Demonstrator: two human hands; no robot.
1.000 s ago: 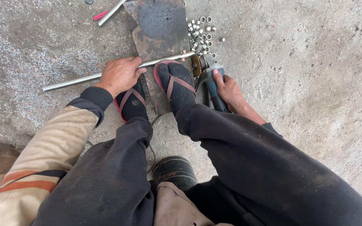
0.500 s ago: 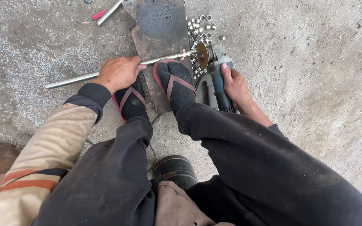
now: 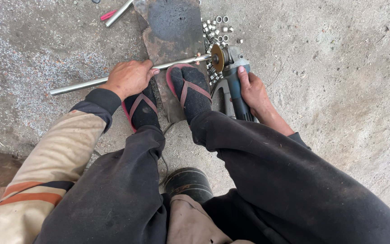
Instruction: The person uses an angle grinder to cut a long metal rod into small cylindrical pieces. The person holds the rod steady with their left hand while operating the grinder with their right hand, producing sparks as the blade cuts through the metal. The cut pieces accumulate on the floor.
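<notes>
Two hands grip: left hand (image 3: 129, 77) clasps pipe (image 3: 80, 85), right hand (image 3: 251, 90) clasps grinder (image 3: 236, 86).

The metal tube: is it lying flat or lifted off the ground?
Flat: the metal tube lies across the dark plate, left hand pressing it down.

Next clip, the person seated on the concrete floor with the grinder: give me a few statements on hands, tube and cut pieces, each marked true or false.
1. The left hand presses the metal tube down. True.
2. The right hand holds a hammer. False: it grips an angle grinder.
3. The grinder's disc sits at the tube's right end. True.
4. The small cut rings lie left of the dark plate. False: they lie to its right.
5. Both feet are bare. False: dark socks and sandals.
</notes>
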